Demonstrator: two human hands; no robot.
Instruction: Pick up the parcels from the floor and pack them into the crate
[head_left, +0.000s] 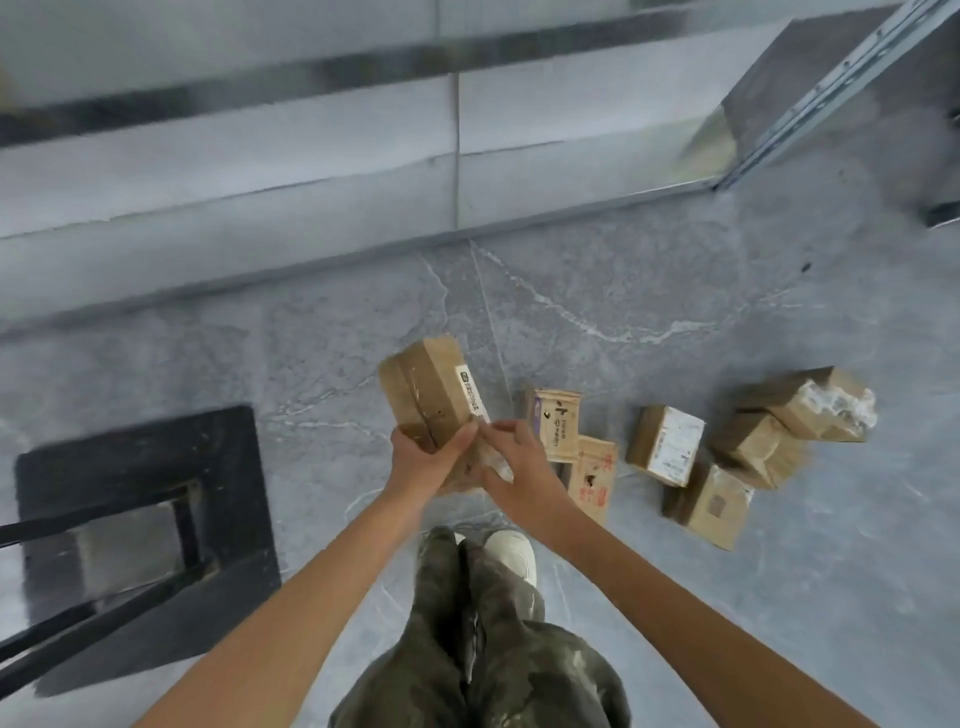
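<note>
I hold a brown cardboard parcel (428, 395) with a white label strip up off the floor, in the middle of the view. My left hand (423, 457) grips its near end from the left. My right hand (514, 467) touches the same end from the right, over a second parcel that shows only in part below. The black crate (228, 467) stands on the floor at the left, with dark bars across its opening. Several more cardboard parcels lie on the floor to the right, among them a purple-marked one (556, 421), a white-labelled one (667, 444) and a crumpled one (815, 402).
Grey marbled floor runs all around. A grey wall base (457, 171) crosses the back, and a metal rail (831, 88) leans at the upper right. My legs in camouflage trousers (488, 639) and a white shoe (511, 553) are below the hands.
</note>
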